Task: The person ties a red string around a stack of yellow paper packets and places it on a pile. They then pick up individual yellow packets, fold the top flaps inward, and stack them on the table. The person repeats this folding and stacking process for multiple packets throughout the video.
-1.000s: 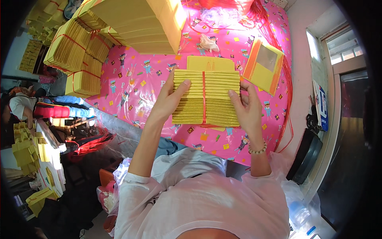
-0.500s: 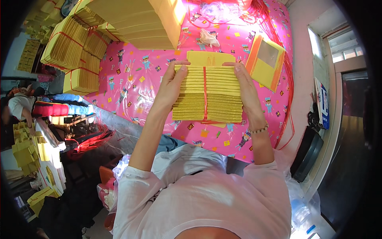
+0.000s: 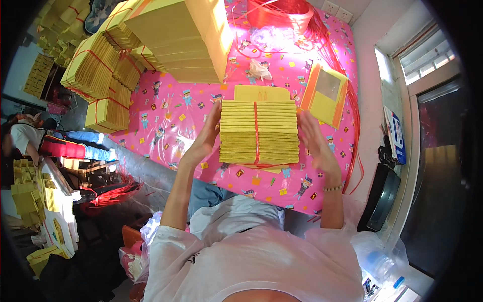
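A tied bundle of yellow folded paper [image 3: 239, 133] lies on the pink table cover in front of me, with red plastic strapping [image 3: 256, 133] down its middle. Yellow paper [image 3: 261, 92] sticks out past its far edge. Along the bundle's left side, my left hand [image 3: 207, 136] is flat with straight fingers, at or very near the paper. My right hand [image 3: 316, 140] stands open just off the right side, fingers stretched out, a bead bracelet on the wrist. Neither hand grips the bundle.
Tied yellow bundles [image 3: 90, 70] and a large yellow stack [image 3: 176, 45] stand at the back left. Right of the bundle lies a yellow packet with a window [image 3: 324, 95]. Crumpled plastic [image 3: 260, 69], red strands [image 3: 347, 75] and a red basket [image 3: 282, 17] are farther back. A person [image 3: 30, 136] is at far left.
Both hands have let go of the bundle's far corners and moved apart to its sides, fingers straightened. The whole view has shifted slightly.
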A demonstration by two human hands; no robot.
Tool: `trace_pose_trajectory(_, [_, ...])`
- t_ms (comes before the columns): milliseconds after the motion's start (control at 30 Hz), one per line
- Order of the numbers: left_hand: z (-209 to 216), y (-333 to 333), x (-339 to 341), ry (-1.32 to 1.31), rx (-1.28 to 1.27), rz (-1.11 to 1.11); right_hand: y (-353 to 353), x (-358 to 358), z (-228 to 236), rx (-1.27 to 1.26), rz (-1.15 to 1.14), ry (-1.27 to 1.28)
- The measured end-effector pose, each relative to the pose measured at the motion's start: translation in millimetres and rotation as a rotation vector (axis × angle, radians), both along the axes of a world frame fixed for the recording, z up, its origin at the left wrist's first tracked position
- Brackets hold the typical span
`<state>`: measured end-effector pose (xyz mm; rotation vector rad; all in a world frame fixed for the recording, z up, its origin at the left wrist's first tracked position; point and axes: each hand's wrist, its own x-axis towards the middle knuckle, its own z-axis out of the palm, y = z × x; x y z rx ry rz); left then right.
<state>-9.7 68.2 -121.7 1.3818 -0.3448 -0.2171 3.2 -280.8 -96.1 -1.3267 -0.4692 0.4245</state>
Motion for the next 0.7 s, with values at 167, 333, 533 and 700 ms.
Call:
trace_pose_trajectory(167, [15, 10, -11, 0.089, 0.036, -0.222, 10, -23, 2, -0.532, 0.003, -0.231])
trace_pose_trajectory(333, [-3, 14, -2, -0.194, 0.244, -0.192, 18, -22, -17, -0.386, -0.135, -0.161])
trace_pose_trajectory(533, [9, 0, -2, -0.172, 0.463, 0.107, 30, -14, -12, -0.340, -0.293, -0.090])
trace_pose_trajectory(700, [8, 13, -10, -0.188, 0.139, 0.277, 68, 0, 44, -0.388, -0.298, -0.256])
